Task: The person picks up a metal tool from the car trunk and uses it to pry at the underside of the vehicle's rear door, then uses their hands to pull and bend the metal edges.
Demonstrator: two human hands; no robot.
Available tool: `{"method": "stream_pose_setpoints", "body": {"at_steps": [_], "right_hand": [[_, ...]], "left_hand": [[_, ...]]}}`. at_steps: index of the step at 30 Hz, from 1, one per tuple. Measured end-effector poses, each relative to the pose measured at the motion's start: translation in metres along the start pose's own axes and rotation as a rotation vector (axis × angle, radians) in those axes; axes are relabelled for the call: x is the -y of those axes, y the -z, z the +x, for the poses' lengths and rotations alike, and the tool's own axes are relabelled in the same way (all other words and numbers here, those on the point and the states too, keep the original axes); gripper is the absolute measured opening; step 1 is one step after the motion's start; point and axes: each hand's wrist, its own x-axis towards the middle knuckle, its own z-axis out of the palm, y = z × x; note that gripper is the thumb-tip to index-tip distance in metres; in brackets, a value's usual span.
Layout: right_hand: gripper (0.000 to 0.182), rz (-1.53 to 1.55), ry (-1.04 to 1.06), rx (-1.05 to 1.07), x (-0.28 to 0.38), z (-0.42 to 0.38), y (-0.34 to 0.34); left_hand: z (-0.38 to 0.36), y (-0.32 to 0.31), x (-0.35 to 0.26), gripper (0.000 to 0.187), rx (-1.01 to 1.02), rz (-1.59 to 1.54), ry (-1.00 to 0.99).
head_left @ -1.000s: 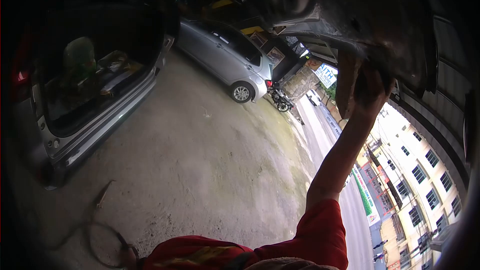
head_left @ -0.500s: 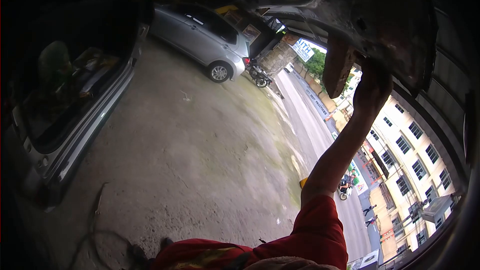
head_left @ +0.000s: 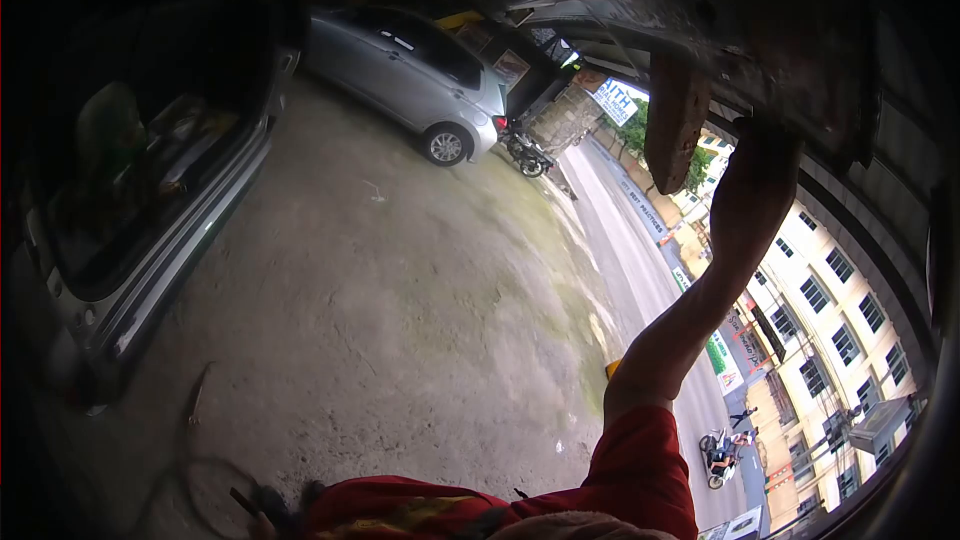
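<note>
My right hand (head_left: 757, 175) is raised overhead at the end of a bare forearm and red sleeve. It is closed, its fingers curled up against the lower edge of a dark, worn vehicle panel (head_left: 735, 50). Whatever lies inside the fingers is hidden by deep shadow. A flat, rusty, blunt-ended piece (head_left: 675, 130) hangs down from the panel just left of the hand. At the bottom left a slim brownish piece (head_left: 243, 502) shows beside dark shapes near my red shirt (head_left: 400, 500); my left hand does not show clearly there.
A silver hatchback (head_left: 410, 80) is parked on the concrete floor (head_left: 400, 280), with a motorcycle (head_left: 527, 155) behind it. Another vehicle's side (head_left: 160, 290) stands close on the left. A cable (head_left: 195, 410) lies on the floor. Beyond runs a street with a motorcycle rider (head_left: 718, 458).
My right hand has shifted slightly right along the panel's edge, deeper into shadow. The slim brownish piece has come into view at the bottom left. The street rider has moved down the picture.
</note>
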Motion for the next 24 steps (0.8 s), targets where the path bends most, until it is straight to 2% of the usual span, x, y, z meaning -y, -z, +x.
{"method": "stream_pose_setpoints", "body": {"at_steps": [1, 2, 3, 4, 5, 6, 7, 8, 9, 10, 11, 12, 13, 15, 16, 18, 19, 20, 21, 22, 23, 24], "right_hand": [[0.032, -0.014, 0.007, 0.000, 0.005, -0.003, -0.004], [0.032, -0.018, 0.016, 0.004, 0.008, -0.006, -0.011], [0.041, 0.528, -0.218, -0.060, 0.008, -0.021, -0.017], [0.040, 0.788, -0.473, 0.017, 0.011, -0.032, -0.009], [0.041, 1.044, -0.541, -0.007, 0.009, -0.050, -0.010], [0.041, 1.115, -0.628, -0.057, 0.005, -0.071, -0.013], [0.042, 1.311, -0.706, -0.005, -0.016, -0.100, -0.020], [0.042, 1.261, -0.863, 0.015, -0.009, -0.122, -0.019], [0.041, 1.192, -1.012, 0.042, 0.001, -0.142, -0.018], [0.041, 1.235, -1.093, 0.071, 0.009, -0.169, -0.017], [0.040, 1.273, -1.165, 0.081, 0.020, -0.195, -0.022], [0.039, 1.236, -1.294, 0.246, 0.048, -0.214, -0.018], [0.037, 1.182, -1.411, 0.399, 0.071, -0.235, -0.010], [0.035, 1.579, -1.443, 0.920, 0.075, -0.314, -0.022], [0.031, 1.493, -1.555, 0.972, 0.111, -0.334, -0.016], [0.027, 1.528, -1.762, 1.295, 0.141, -0.409, -0.019], [0.030, 1.595, -1.791, 1.465, 0.154, -0.455, -0.021], [0.030, 1.571, -1.841, 1.665, 0.166, -0.492, -0.018], [0.032, 1.529, -1.883, 1.769, 0.180, -0.528, -0.013], [0.034, 1.503, -1.897, 1.892, 0.193, -0.555, -0.006], [0.043, 1.472, -1.970, 1.964, 0.204, -0.591, -0.002], [0.043, 1.506, -1.960, 1.968, 0.216, -0.590, -0.014]], "left_hand": [[-0.051, 0.085, 0.083, 0.020, 0.147, 0.180, 0.104], [-0.086, 0.140, 0.137, 0.024, 0.289, 0.365, 0.218], [-0.130, 0.192, 0.180, 0.028, 0.431, 0.562, 0.352], [-0.175, 0.237, 0.184, 0.032, 0.579, 0.773, 0.522], [-0.225, 0.279, 0.151, 0.036, 0.733, 0.991, 0.731], [-0.285, 0.318, 0.101, 0.041, 0.883, 1.200, 0.973], [-0.238, 0.277, 0.126, 0.045, 1.027, 1.386, 1.242], [-0.235, 0.266, 0.112, 0.043, 0.485, 1.281, 1.456], [-0.262, 0.287, 0.122, 0.047, 0.536, 1.245, 1.373], [-0.217, 0.250, 0.084, 0.050, 0.358, 1.244, 1.512], [-0.239, 0.261, 0.084, 0.061, 0.139, 1.219, 1.417], [-0.230, 0.257, 0.074, 0.059, 0.178, 1.205, 1.452], [-0.246, 0.275, 0.084, 0.055, 0.420, 1.247, 1.501], [-0.219, 0.257, 0.053, 0.053, 0.543, 1.287, 1.344], [-0.198, 0.243, 0.037, 0.053, 0.523, 1.315, 1.364], [-0.160, 0.219, 0.016, 0.051, 0.191, 1.121, 1.583], [-0.155, 0.216, 0.010, 0.051, 0.179, 1.135, 1.585], [-0.147, 0.213, 0.010, 0.053, 0.245, 1.132, 1.515], [-0.134, 0.212, 0.015, 0.055, 0.304, 1.132, 1.434], [-0.151, 0.229, 0.042, 0.054, 0.090, 1.231, 1.518], [-0.137, 0.224, 0.045, 0.050, 0.183, 1.315, 1.457], [-0.127, 0.224, 0.050, 0.050, 0.159, 1.325, 1.443]]}}
